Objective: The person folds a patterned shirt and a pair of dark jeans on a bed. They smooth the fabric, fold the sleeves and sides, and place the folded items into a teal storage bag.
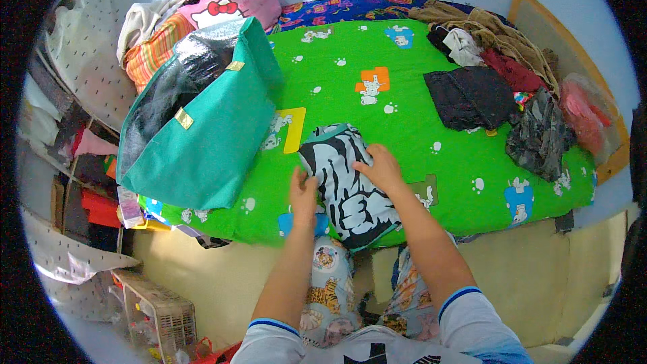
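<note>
A folded garment [349, 187], black and white with bold printing and teal edging, lies at the bed's near edge before me. My right hand [382, 169] is at its right side, thumb on the cloth and fingers by the edge; whether it pinches the fabric is not clear. Beside the garment's left edge is my left hand [303, 192], slightly blurred, its fingers apart and partly bent, holding nothing visible. To the left, a large teal insulated bag [212, 131] with a silvery lining stands with its mouth open. Beneath everything spreads a green bedsheet [333, 76] printed with dogs and paws.
A pink bag [237, 5] with a cartoon cat and orange striped cloth [156, 55] sit behind the teal bag. At right lie a folded black garment [467, 96], brown clothing [500, 35] and a dark plastic bag [538, 134]. A plastic basket [156, 313] stands on the floor.
</note>
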`<state>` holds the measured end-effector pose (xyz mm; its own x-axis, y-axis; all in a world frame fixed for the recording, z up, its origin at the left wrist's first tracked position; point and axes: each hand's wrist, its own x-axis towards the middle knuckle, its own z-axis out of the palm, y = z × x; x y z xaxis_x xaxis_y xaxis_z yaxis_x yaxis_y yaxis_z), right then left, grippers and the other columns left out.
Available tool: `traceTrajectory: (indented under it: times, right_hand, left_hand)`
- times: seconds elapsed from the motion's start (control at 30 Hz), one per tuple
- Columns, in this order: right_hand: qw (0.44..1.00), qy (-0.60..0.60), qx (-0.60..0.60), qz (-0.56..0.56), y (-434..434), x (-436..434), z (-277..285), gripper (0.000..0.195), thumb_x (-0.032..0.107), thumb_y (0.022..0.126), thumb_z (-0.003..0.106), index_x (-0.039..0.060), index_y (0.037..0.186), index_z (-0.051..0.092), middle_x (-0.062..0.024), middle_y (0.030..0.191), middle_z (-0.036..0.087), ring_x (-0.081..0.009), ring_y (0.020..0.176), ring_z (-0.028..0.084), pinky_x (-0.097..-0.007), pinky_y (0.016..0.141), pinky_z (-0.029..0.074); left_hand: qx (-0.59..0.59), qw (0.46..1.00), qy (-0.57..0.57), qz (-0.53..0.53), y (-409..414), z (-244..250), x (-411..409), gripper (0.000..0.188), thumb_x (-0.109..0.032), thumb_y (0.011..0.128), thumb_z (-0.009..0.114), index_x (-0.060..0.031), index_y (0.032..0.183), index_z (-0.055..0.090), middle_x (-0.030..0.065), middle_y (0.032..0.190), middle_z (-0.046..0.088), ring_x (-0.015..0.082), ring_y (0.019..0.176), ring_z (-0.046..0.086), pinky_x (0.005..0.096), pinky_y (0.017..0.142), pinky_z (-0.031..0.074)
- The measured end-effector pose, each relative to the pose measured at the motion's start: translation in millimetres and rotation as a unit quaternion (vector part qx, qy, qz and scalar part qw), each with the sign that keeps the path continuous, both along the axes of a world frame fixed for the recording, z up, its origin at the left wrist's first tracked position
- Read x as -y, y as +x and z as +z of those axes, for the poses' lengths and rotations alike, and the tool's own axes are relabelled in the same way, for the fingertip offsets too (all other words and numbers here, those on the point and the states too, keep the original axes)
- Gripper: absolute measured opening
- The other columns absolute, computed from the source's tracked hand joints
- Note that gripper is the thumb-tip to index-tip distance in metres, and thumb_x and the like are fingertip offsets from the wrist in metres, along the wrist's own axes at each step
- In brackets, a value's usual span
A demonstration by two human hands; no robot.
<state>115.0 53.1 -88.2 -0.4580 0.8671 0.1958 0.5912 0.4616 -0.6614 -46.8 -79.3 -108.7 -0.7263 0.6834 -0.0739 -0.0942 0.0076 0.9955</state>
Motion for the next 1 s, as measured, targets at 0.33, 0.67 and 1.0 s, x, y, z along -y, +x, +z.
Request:
traceTrajectory:
  times: [0.33,0.67,1.0]
  right_hand:
    - [0.959,-0.234,-0.150,-0.055,16,-30,1,0.062,0.041,0.070,0.072,-0.0013,0.113,0.055,-0.0175,0.110,0.059,-0.0289,0.096,0.058,-0.0369,0.081,0.046]
    - [0.861,-0.410,-0.283,0.103,29,-3,34,0.063,0.018,0.076,0.069,-0.0023,0.128,0.040,-0.0113,0.122,0.053,-0.0226,0.107,0.052,-0.0353,0.091,0.043]
    - [0.809,-0.450,-0.357,0.123,31,-14,13,0.049,0.026,0.083,0.065,0.0024,0.122,0.048,-0.0081,0.108,0.061,-0.0185,0.091,0.058,-0.0321,0.079,0.047]
  left_hand:
    - [0.220,0.966,-0.023,-0.131,11,17,-14,0.071,-0.032,0.077,0.069,-0.0015,0.133,0.036,0.0125,0.121,0.054,0.0240,0.107,0.053,0.0390,0.093,0.041]
    - [0.374,0.892,-0.031,-0.253,4,37,-51,0.060,-0.033,0.072,0.076,-0.0034,0.119,0.051,0.0110,0.112,0.059,0.0235,0.098,0.060,0.0374,0.081,0.051]
    - [0.266,0.953,0.064,-0.133,-10,111,-5,0.050,-0.019,0.071,0.076,-0.0076,0.115,0.056,0.0073,0.104,0.063,0.0231,0.094,0.061,0.0381,0.081,0.050]
